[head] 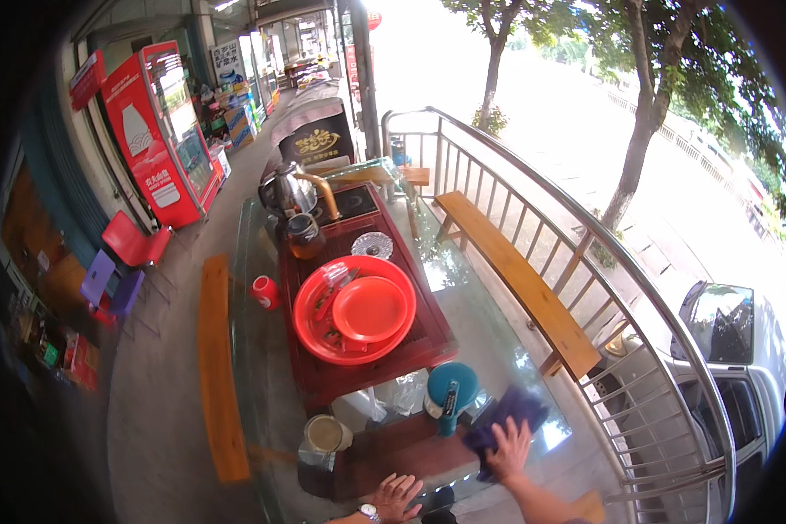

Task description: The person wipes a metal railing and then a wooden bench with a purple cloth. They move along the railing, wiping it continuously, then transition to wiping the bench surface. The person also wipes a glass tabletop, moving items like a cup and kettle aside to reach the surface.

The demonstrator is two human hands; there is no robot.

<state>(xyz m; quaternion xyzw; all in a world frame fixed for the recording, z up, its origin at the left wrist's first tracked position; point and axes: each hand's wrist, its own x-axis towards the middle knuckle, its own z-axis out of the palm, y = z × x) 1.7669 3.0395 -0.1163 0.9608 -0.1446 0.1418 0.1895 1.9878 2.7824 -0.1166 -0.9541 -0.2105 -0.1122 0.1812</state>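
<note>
My right hand (511, 449) presses a dark purple cloth (505, 419) onto the near right corner of a glass-topped table (491, 334). My left hand (396, 499), with a watch at the wrist, rests at the table's near edge, fingers spread and nothing in it. Left of the cloth stands a container with a teal lid (452, 386). Farther left is a jar with a pale lid (327, 433). Beyond them, a dark red wooden tea tray (367, 383) bears a red basin (308, 327) holding a red plate (370, 309).
The tray also holds a glass ashtray (372, 245), a glass teapot (305, 236) and a kettle (295, 190). A red can (264, 292) stands left of it. Wooden benches (221, 367) flank the table. A metal railing (563, 242) runs along the right.
</note>
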